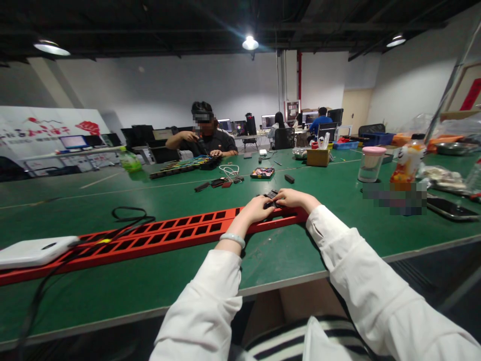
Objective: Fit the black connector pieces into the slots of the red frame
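Note:
A long red slotted frame [195,226] lies across the green table in front of me, with two rows of rectangular openings. Near its right end, a small dark part [271,194] sits between my two hands; its exact kind is partly hidden by fingers. My left hand [258,208], below a pale bracelet, is closed with its fingertips on the part's left and near side. From the right, my right hand [292,198] grips the same part, thumb and fingers bent together. Both hands rest over the frame.
A white flat device [37,250] and a black cable [131,220] lie across the frame's left end. Beyond are small dark pieces [221,182] and a small tray [262,173]. A jar [371,165], bottle [408,163] and phone [453,208] stand or lie rightward. A co-worker [205,135] sits opposite.

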Tool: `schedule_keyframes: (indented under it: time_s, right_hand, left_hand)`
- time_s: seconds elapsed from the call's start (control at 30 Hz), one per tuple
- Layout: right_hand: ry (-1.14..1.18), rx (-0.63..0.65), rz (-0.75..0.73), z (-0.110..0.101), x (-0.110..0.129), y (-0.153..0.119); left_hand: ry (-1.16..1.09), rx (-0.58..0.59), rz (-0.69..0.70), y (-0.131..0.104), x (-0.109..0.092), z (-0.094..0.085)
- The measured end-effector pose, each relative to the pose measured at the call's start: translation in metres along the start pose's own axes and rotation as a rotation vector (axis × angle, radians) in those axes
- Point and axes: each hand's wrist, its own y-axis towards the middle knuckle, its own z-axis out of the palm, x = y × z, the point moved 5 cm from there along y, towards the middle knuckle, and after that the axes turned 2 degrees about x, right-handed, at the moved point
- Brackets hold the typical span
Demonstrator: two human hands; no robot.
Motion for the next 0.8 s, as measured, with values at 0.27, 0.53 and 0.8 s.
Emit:
schedule_keyframes:
  time_s: [0.27,0.53,0.8]
  right_hand:
    - [0.013,-0.006,-0.009,0.0022,-0.0031,0.0028]
    - [0.004,-0.011,0.006,0.0009,-0.0008,0.0007]
    - [0.009,-0.023,0.014,-0.0012,0.0016,-0.0018]
  left_hand:
    - [-0.005,-0.001,-0.002,-0.0004,-0.0007,-0.0004]
    - [-0.015,-0.005,-0.011,-0.0008,-0.0003,0.0000]
    - [-0.021,-0.002,-0.014,0.0000,0.0007,0.0003]
